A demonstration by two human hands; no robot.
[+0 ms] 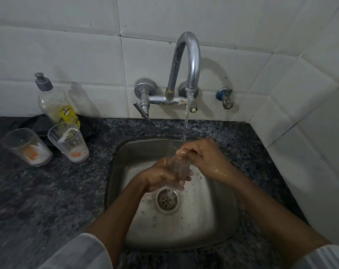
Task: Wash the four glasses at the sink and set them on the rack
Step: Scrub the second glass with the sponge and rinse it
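A clear glass [179,167] is held upright over the steel sink [126,152], under the running water stream [185,123] from the curved tap [192,61]. My left hand [161,176] wraps around the glass's lower body. My right hand [201,155] grips its rim from the right, fingers at the mouth. Two more clear glasses stand on the counter to the left: one [27,146] at the far left and one [68,142] nearer the sink, both with whitish-orange residue at the bottom. No rack is in view.
A dish-soap bottle [54,101] with a yellow label stands against the tiled wall behind the two glasses. The sink drain [167,199] lies under my hands. A dark speckled stone counter [38,191] surrounds the sink. A small blue valve [226,98] sticks out of the wall at right.
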